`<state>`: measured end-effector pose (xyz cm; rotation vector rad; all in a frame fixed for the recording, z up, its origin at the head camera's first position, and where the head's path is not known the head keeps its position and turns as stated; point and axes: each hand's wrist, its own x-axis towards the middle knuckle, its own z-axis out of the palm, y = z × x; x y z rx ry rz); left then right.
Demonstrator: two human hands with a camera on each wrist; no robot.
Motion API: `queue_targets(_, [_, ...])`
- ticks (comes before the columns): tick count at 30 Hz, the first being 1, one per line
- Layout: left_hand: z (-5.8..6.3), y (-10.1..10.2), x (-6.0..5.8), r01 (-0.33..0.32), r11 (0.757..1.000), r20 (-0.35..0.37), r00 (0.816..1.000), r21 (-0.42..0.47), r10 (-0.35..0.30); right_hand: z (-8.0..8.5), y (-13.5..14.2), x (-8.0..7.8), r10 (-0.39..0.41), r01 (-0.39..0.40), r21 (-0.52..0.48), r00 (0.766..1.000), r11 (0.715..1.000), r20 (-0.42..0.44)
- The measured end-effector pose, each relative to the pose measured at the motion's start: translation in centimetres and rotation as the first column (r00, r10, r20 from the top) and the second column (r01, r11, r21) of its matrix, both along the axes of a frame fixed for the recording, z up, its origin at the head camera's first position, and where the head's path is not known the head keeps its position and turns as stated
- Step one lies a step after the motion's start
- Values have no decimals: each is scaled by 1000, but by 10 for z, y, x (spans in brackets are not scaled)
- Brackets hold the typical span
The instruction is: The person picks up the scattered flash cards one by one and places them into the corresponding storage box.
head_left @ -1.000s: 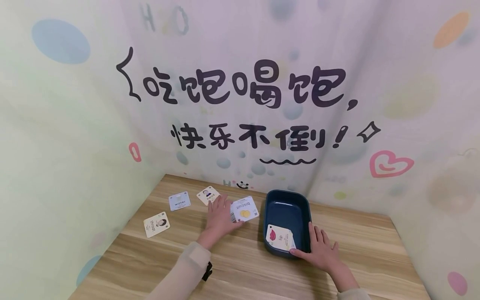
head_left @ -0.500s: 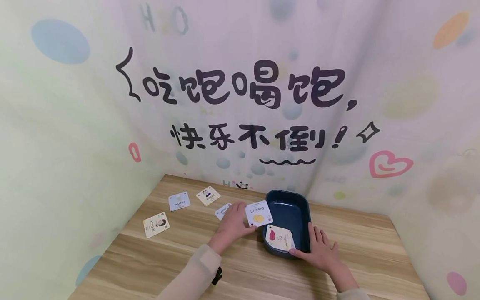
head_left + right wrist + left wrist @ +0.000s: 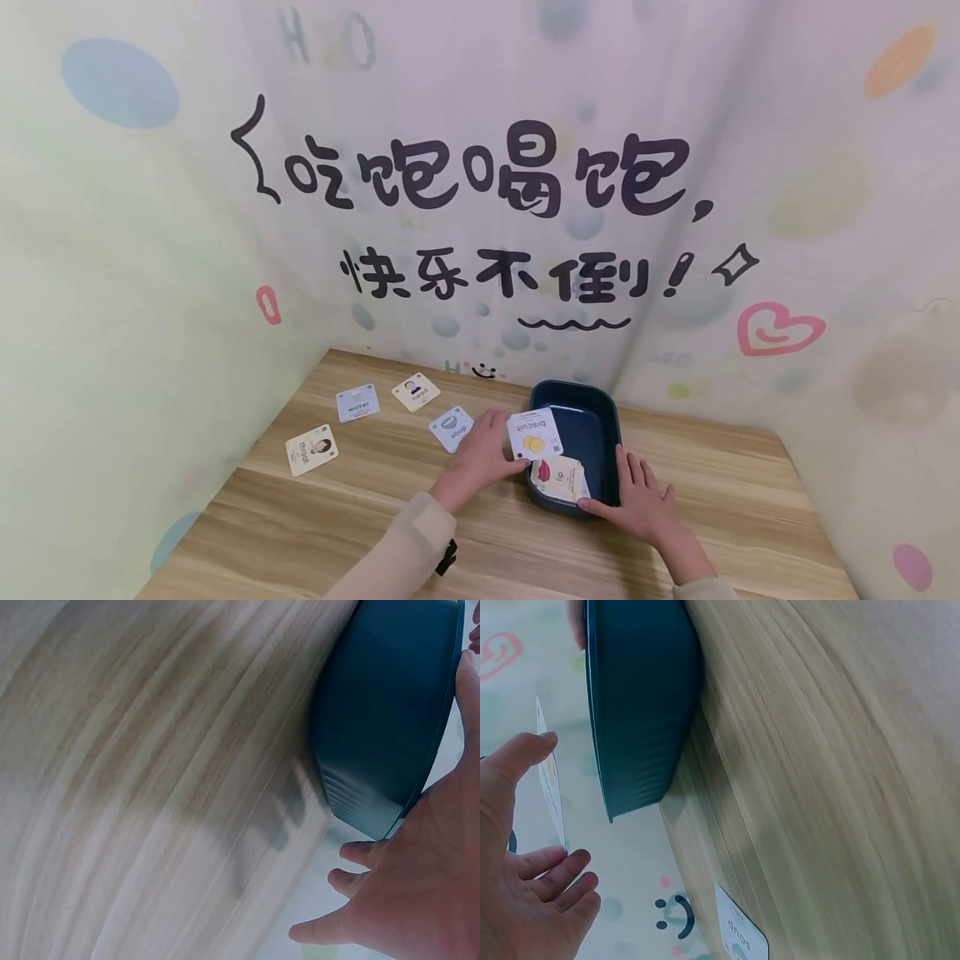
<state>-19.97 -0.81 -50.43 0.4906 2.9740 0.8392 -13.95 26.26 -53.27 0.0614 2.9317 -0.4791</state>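
My left hand (image 3: 480, 452) pinches a pale blue "biscuit" card (image 3: 535, 434) by its edges, between thumb and fingertips. That card is held above the left side of a dark blue box (image 3: 576, 388). In the left wrist view the card (image 3: 551, 784) shows almost edge-on, apart from the box wall (image 3: 641, 697). Inside the box a "lip" card (image 3: 561, 478) lies on top of other cards, mostly hidden. My right hand (image 3: 643, 497) rests against the box's right rim, thumb at the near corner; in the right wrist view its fingers (image 3: 330, 930) are spread.
A "soup" card (image 3: 451, 428) lies on the wooden table (image 3: 300, 533) beside my left hand. Farther left are a "head" card (image 3: 416, 392), a "water" card (image 3: 357, 403) and a "throat" card (image 3: 312, 450). A printed curtain (image 3: 480, 208) hangs behind the table.
My left hand has moved right with the "biscuit" card, from the table to above the box. The "soup" card beneath has come into view. My right hand has stayed at the box.
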Motion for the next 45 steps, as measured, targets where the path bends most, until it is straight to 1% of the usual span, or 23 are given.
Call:
queue_targets(5, [-5, 8, 2, 20, 999, -18, 1000, -40, -20, -1, 1, 0, 1, -1, 1, 1000, 1000, 1])
queue_targets(8, [-8, 12, 3, 36, 998, -34, 999, -47, -37, -1, 0, 0, 1, -1, 4, 1000, 1000, 1])
queue_targets(13, [-10, 18, 7, 68, 993, -63, 995, -92, -74, 0, 0, 0, 8, -8, 6, 1000, 1000, 1])
queue_targets(16, [-9, 19, 8, 85, 987, -70, 993, -135, -95, 0, 0, 0, 14, -14, -3, 1000, 1000, 0])
queue_targets(18, [-9, 19, 8, 90, 986, -72, 992, -139, -101, 1, 0, 0, 17, -17, -7, 1000, 1000, -1])
queue_targets(21, [-11, 16, 8, 79, 988, -81, 993, -134, -91, 1, 0, 0, 17, -17, -8, 1000, 1000, -1])
queue_targets(26, [-16, 5, 3, 51, 994, -78, 995, -97, -59, -1, 1, 0, 13, -13, -14, 1000, 1000, -2])
queue_targets(29, [-16, -5, 1, 31, 997, -59, 998, -76, -36, -1, 1, 0, 13, -13, -16, 1000, 1000, 2])
queue_targets(33, [-18, -22, -3, 4, 1000, -26, 1000, -21, -5, -1, 2, -1, 12, -12, -14, 1000, 1000, 8])
queue_targets(36, [-21, -34, -7, -14, 1000, -26, 1000, 10, 14, -1, 2, -1, 11, -11, -16, 1000, 1000, 7])
queue_targets(39, [-24, -46, -11, -27, 999, -37, 999, 18, 27, -2, 2, -1, 8, -7, -18, 1000, 1000, 9])
queue_targets(42, [-26, -56, -16, -50, 998, -29, 998, 39, 51, -3, 3, -1, 8, -8, -20, 1000, 1000, 7])
queue_targets(45, [-30, -66, -21, -92, 995, -3, 996, 47, 92, -3, 2, -1, 8, -8, -20, 1000, 1000, 9])
